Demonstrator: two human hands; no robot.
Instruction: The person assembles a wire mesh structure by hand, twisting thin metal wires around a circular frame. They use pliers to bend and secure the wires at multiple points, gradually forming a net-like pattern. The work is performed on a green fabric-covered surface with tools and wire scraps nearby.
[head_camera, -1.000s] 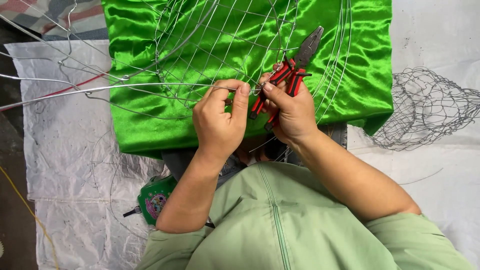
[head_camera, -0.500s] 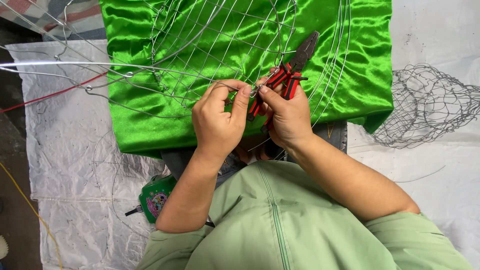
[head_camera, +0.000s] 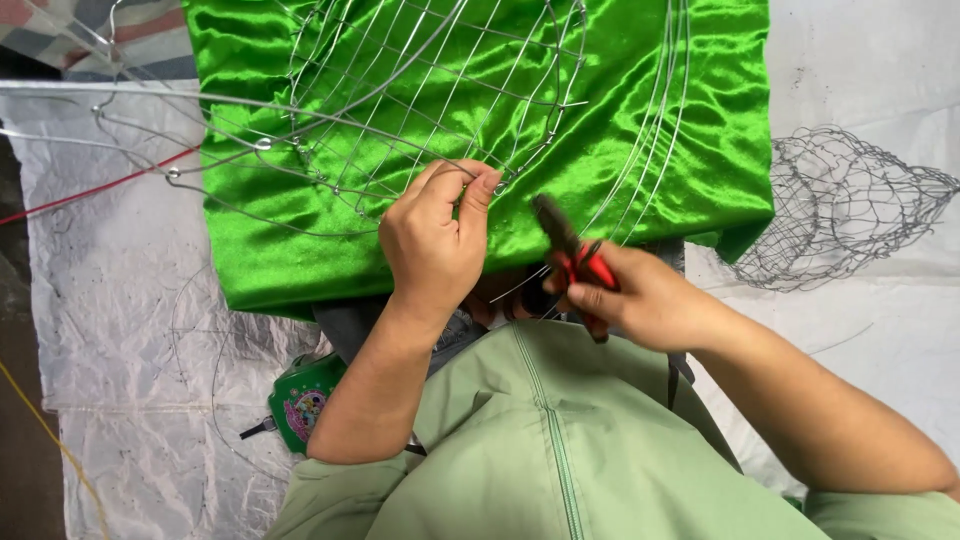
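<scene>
Pulling back from the wire frame (head_camera: 440, 110), the right hand (head_camera: 640, 300) has drawn the red-handled pliers (head_camera: 570, 250) down toward the body, to about four o'clock of the left hand (head_camera: 432, 245); half a second ago their jaws were right up against the left fingertips at the wire. That reads as one twist or cut finished, with the tool lifted clear of the joint. The right hand is closed firmly round the red grips, the dark nose pointing to eleven o'clock; whether the nose is open or shut cannot be told. The left hand has stayed put, its fingers curled tight and pinching a thin wire at the frame's near edge. Beyond it the frame lies on shiny green cloth (head_camera: 680, 120). Farther off, at three o'clock, a wire mesh cage (head_camera: 850, 200) rests on a white sheet (head_camera: 110, 300).
</scene>
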